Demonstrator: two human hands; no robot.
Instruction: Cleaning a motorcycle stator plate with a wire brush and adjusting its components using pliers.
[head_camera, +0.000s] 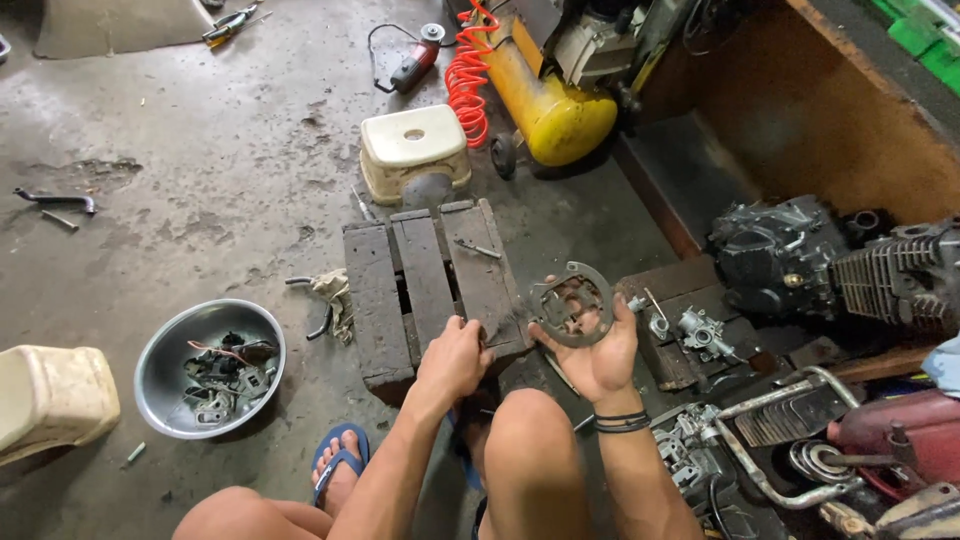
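Observation:
My right hand (598, 357) holds up a round grey metal plate (572, 305) with cut-outs, palm open under it and thumb on its lower left edge. My left hand (455, 358) is closed, resting at the near edge of a dark wooden slatted block (420, 285) on the floor; whether it grips something small I cannot tell. A thin metal pin (477, 248) lies on top of the block. My knees and a blue sandal (337, 462) are in the foreground.
A steel bowl (165, 345) of small parts sits at left, beside a cream plastic container (50, 398). Behind the block stand a white stool (414, 150) and yellow compressor tank (545, 100) with orange coiled hose. Engine parts (800, 265) and a carburettor (700, 330) crowd the right.

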